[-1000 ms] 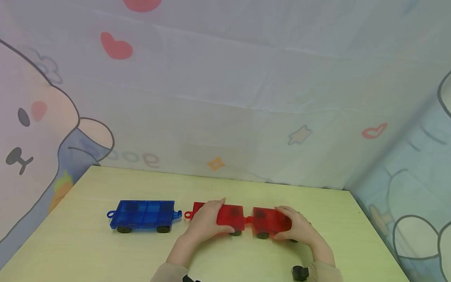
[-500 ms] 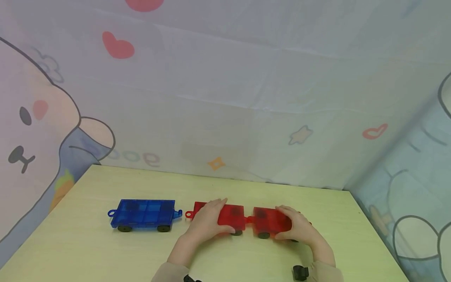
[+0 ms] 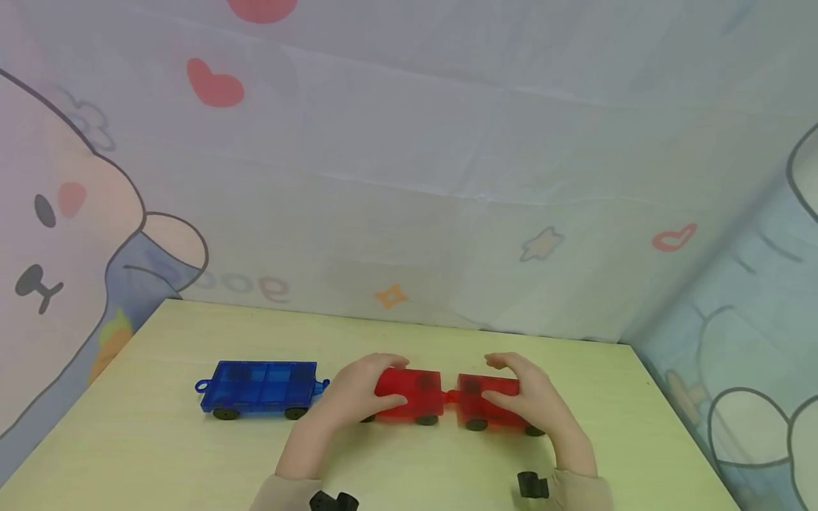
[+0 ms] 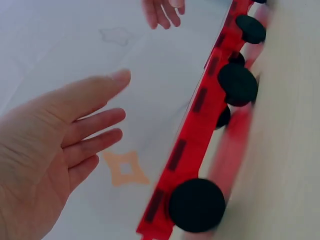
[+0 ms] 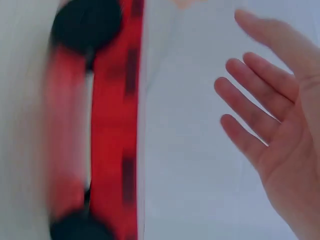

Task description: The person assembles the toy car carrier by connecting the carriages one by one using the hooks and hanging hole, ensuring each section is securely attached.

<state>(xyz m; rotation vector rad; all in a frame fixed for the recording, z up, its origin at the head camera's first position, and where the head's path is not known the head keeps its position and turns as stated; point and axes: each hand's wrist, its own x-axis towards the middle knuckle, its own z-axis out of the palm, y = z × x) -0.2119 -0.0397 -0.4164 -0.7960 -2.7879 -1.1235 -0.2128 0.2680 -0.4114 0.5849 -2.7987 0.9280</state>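
Two translucent red toy train cars stand end to end on the table, joined at a red hitch (image 3: 450, 397). My left hand (image 3: 350, 389) is raised over the left red car (image 3: 418, 394), covering its left end in the head view. The left wrist view shows that hand's fingers apart from the car's side. Above the right red car (image 3: 476, 404) hovers my right hand (image 3: 533, 394), fingers spread and apart from it in the right wrist view. Neither hand holds anything. To the left is a blue toy train car (image 3: 262, 388), its right hook beside my left hand.
The pale wooden table (image 3: 192, 461) ends at a printed cloth backdrop (image 3: 409, 177) behind and at both sides. Black wrist devices (image 3: 532, 485) sit at both sleeves.
Both hands have let go of the red cars and lifted off them. The left hand has shifted left, the right slightly up and left. The cars stay in place.
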